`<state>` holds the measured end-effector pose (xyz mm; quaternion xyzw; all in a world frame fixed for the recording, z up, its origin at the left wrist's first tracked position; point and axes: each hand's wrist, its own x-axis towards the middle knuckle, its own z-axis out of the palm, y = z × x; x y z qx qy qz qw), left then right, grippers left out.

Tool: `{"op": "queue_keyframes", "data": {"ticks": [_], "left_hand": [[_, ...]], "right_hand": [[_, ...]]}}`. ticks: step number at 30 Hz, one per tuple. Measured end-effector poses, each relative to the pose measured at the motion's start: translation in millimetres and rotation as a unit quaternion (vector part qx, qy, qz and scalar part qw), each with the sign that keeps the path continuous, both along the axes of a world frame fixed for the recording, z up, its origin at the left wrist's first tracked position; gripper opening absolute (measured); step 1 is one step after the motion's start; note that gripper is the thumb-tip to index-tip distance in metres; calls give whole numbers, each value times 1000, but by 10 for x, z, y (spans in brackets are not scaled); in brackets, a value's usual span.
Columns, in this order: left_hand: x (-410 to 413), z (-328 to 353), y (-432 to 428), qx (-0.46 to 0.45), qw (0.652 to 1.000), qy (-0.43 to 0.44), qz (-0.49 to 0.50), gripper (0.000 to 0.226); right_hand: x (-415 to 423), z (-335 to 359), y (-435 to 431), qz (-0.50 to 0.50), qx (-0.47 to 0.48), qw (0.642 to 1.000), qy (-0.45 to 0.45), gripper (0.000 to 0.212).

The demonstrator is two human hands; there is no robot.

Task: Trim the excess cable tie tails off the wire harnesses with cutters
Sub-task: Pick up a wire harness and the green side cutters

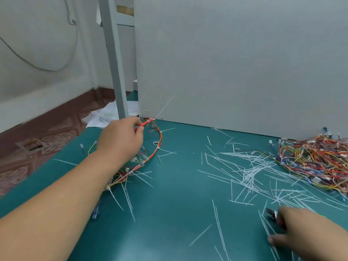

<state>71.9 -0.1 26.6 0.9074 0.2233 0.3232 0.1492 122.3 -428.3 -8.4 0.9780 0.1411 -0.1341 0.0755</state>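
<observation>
My left hand [121, 139] reaches to the far left of the green table [175, 200] and pinches the red wires of a looped wire harness [150, 153]. White cable tie tails stick out along that loop, one long tail [165, 107] pointing up against the grey panel. At the lower right, my right hand [303, 228] holds the cutters [272, 213], whose dark jaws point left just above the table. The handles are hidden under the hand.
A big tangled pile of coloured harnesses [316, 162] lies at the right edge. Several cut white tie tails [250, 172] are scattered over the middle and right. A grey panel [235, 59] closes the back; a grey post [115, 61] stands at the left corner, floor beyond.
</observation>
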Motion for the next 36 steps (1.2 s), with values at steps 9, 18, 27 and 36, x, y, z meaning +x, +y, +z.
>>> {"op": "queue_keyframes", "data": {"ticks": [9, 18, 27, 36], "left_hand": [[301, -55, -506, -240, 964, -74, -93, 16], [275, -442, -877, -220, 967, -24, -128, 7], [252, -532, -979, -213, 968, -37, -125, 9], [405, -507, -1171, -238, 955, -120, -128, 7]], "right_hand": [[30, -147, 80, -3, 120, 992, -46, 24], [102, -300, -168, -32, 124, 988, -81, 8], [153, -323, 88, 11, 170, 966, -192, 5], [257, -24, 1566, -135, 819, 557, -10, 21]]}}
